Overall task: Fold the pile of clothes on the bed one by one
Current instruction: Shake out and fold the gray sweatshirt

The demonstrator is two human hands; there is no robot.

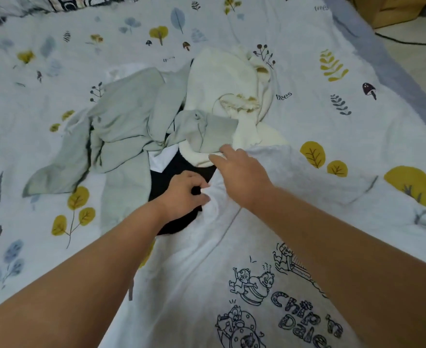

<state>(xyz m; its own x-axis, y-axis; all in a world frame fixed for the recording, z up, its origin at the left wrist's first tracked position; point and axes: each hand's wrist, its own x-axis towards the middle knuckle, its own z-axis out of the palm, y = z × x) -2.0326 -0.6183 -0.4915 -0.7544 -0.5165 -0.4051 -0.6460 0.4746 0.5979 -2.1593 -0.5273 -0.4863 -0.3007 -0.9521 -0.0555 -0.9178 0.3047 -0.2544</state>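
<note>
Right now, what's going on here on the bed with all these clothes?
A person is sorting laundry to fold it. The left hand pinches a bunched edge of a white cartoon-print T-shirt spread nearest the camera, while the right hand reaches forward with fingers extended over the same shirt's far end. Beyond lies the unfolded pile: a pale green garment, a cream knit and something black underneath, all on the leaf-patterned bedspread. Nothing looks folded yet.

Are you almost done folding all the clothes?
Not nearly. No folded clothes show anywhere. The left hand pinches the white cartoon shirt, and the right hand lies open across it. The grey-green garment, cream sweater and black garment are heaped, unfolded, on the bed.
</note>
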